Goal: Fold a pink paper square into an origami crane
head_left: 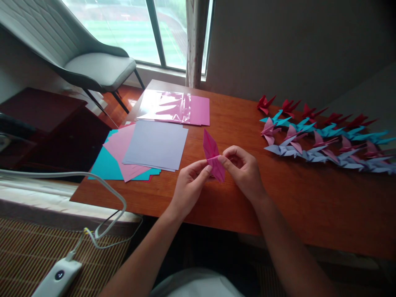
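A partly folded magenta origami paper [211, 147] is held up over the front of the table, one pointed flap standing upward and another pointing down. My left hand [192, 181] pinches its lower left side between thumb and fingers. At its middle right edge, my right hand [243, 167] pinches a fold with thumb and index finger. Both hands are closed on the same paper, and the fingertips behind it are hidden. Left of my hands lie loose sheets of lilac paper [157, 144], pink paper [119, 140] and turquoise paper [105, 165], overlapping one another.
Rows of folded paper cranes in red [289, 108], turquoise [305, 126], pink [293, 134] and lilac [312, 154] stand at the right. A clear plastic packet [173, 107] lies over magenta sheets [200, 110] at the back. A white cable [114, 192] and power bank [58, 276] are at lower left.
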